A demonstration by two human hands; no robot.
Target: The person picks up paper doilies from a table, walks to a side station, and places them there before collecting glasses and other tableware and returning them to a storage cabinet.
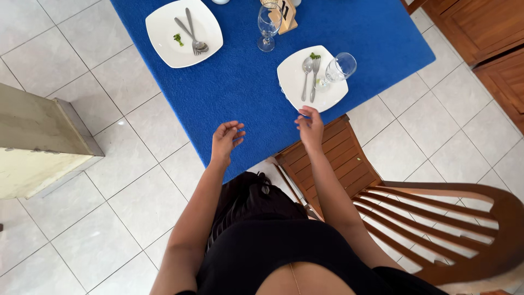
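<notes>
My left hand (226, 140) hovers over the near edge of the blue table (240, 93), fingers loosely curled and apart, holding nothing. My right hand (310, 127) reaches toward the nearer white square plate (295, 74), its fingertips just short of the plate's rim, and is also empty. That plate carries a spoon (306, 76), a fork (315, 79), a bit of green garnish and a tipped clear glass (340, 68). A second white plate (166, 33) at the far left holds a fork and spoon (194, 35) and a green scrap.
A stemmed wine glass (268, 26) and a small wooden stand (286, 15) sit near the table's far side. A slatted wooden chair (382, 191) stands right of me. A pale cabinet (38, 142) is at left, wooden cupboards (480, 38) at upper right. The floor is tiled.
</notes>
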